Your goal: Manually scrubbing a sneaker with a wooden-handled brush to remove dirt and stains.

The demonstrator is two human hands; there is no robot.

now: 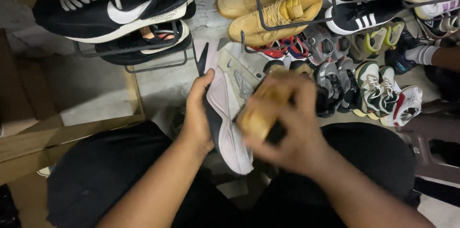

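A grey concrete floor (91,91) and wall carry black wire racks (268,15) loaded with shoes: a black sneaker (110,10), tan boots (268,7), more pairs crowded on the floor at right. Over the lap, the left hand (197,113) wraps its fingers round a pale pink-white sneaker (230,127), sole side out. The right hand (292,127), blurred, is closed on a tan wooden brush (261,110) pressed to the shoe

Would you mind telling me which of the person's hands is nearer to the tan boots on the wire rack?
Right. The right hand, blurred around a wooden brush, sits just below the tan boots; the left hand, holding the pale sneaker, is further left.
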